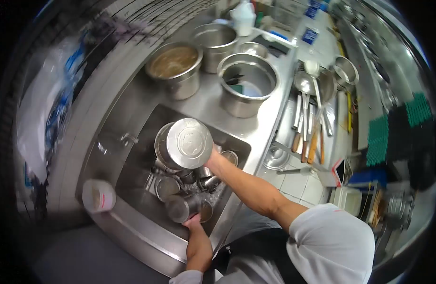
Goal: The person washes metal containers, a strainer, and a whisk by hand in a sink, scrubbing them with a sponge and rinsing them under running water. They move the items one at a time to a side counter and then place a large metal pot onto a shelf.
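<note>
My right hand (pixel 213 156) grips the side of a stainless steel pot (pixel 188 143), tipped so that its round base faces up, over the sink (pixel 133 182). Lower in the sink, my left hand (pixel 193 221) is closed on a small steel canister (pixel 179 209), also tilted with its flat end showing. The fingers of both hands are partly hidden behind what they hold. Several metal containers, among them a round steel cup (pixel 167 187), lie in the basin below the pot. Some water glints beside them.
On the steel counter stand a pot of brownish liquid (pixel 174 61), a second deep pot (pixel 214 40) and a wide pot (pixel 244 106) with things inside. A white plastic tub (pixel 98 196) sits on the sink's edge. Ladles (pixel 304 83) and wooden-handled utensils (pixel 313 146) lie to the right.
</note>
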`<state>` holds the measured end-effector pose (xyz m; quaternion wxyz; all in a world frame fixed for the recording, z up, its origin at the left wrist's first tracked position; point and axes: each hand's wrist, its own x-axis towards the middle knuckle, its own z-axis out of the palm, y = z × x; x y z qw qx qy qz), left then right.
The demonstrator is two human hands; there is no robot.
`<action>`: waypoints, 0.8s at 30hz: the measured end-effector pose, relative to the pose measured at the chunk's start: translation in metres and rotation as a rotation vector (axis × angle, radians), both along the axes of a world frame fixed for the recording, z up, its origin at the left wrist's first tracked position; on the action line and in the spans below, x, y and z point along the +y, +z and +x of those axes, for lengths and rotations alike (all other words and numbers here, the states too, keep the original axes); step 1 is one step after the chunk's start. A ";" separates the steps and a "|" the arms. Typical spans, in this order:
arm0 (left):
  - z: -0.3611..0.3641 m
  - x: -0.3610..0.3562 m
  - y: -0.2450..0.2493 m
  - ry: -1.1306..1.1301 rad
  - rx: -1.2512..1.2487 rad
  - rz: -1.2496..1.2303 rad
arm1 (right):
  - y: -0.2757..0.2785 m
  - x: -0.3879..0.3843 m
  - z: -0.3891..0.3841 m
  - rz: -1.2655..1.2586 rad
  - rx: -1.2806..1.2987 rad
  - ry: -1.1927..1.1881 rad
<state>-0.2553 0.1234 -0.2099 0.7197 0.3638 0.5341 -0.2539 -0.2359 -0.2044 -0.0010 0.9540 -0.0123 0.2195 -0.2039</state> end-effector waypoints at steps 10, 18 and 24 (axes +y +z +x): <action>0.263 -0.068 0.066 0.125 -0.094 -0.140 | -0.011 -0.049 -0.097 -0.032 0.233 -0.375; 0.299 -0.125 0.159 -1.298 -0.753 0.150 | 0.132 -0.089 -0.385 -0.820 0.580 -0.256; 0.265 -0.155 0.214 -2.100 -1.387 1.084 | 0.146 -0.207 -0.550 -1.514 1.951 -0.143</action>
